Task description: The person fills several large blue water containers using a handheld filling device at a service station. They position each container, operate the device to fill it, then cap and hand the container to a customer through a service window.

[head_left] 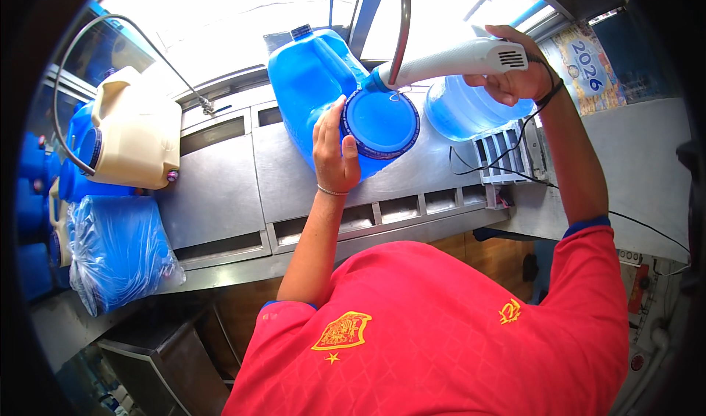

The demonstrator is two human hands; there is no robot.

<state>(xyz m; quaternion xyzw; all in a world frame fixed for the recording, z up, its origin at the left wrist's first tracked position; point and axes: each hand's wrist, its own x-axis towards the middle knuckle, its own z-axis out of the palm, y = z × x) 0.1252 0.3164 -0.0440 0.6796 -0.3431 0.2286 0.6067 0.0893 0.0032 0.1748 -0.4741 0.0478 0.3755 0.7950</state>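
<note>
A large blue water jug (pixel 301 85) stands on the metal counter, tilted in my view, with a wide round blue cap (pixel 381 122) facing me. My left hand (pixel 336 147) lies with stretched fingers against the left side of this cap. In my right hand (pixel 518 74) is a white heat gun (pixel 448 59), gripped near its vented rear end. Its blue nozzle (pixel 377 80) is at the far edge of the cap; whether it touches cannot be made out. A black cord (pixel 526 125) hangs from the gun beside my right wrist.
A clear blue round bottle (pixel 471 111) stands right of the jug. At left are a beige jug (pixel 136 133) and a plastic-wrapped blue container (pixel 121 247). A dark hose (pixel 403 19) hangs over the slotted metal counter (pixel 213 188). A white rack (pixel 504 155) sits at right.
</note>
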